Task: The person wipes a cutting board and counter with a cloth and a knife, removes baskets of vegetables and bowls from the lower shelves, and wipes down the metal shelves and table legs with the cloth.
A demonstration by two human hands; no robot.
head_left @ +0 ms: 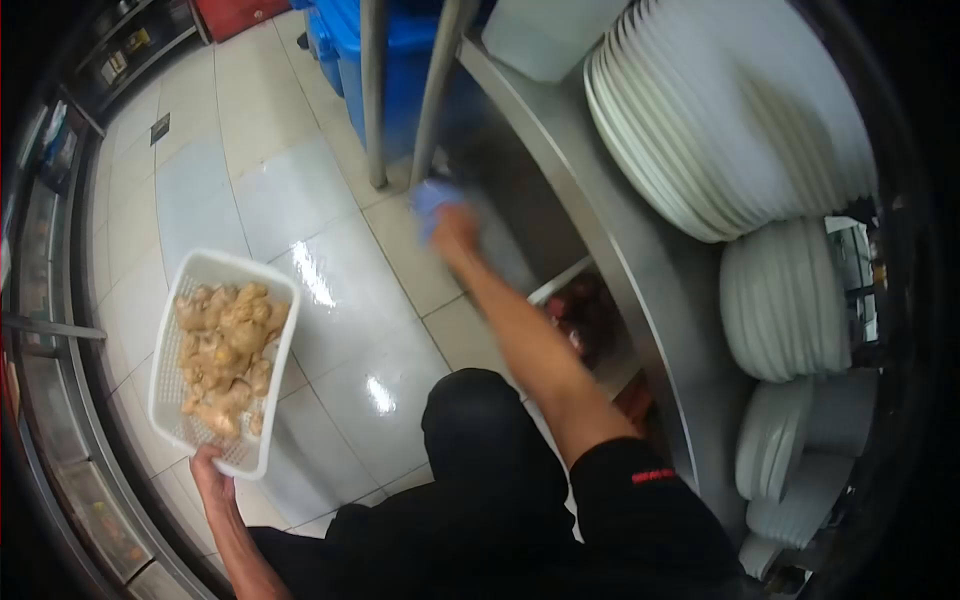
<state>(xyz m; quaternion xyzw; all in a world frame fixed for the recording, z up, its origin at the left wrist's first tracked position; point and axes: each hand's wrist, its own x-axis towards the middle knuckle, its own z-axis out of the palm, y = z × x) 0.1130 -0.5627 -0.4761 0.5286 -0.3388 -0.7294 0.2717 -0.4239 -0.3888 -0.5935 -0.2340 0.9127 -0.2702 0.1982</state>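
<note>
My left hand (212, 475) grips the near rim of a white plastic basket (166, 345), which hangs tilted above the floor. In the basket lies a heap of knobby, yellowish-tan pieces (228, 340); their exact kind is hard to make out. My right arm stretches forward beside the steel shelf, and my right hand (455, 230) is closed on a blue cloth (433, 205), both smeared by motion. Below the shelf edge, near my right forearm, a white container (560, 283) holds dark red items (580, 315).
Tall stacks of white plates (730, 110) and bowls (785, 300) stand on the steel shelf (600, 215) at right. Ahead are metal legs (374, 100) and a blue plastic bin (340, 50). The tiled floor (350, 330) looks wet. Steel cabinets (75, 430) line the left.
</note>
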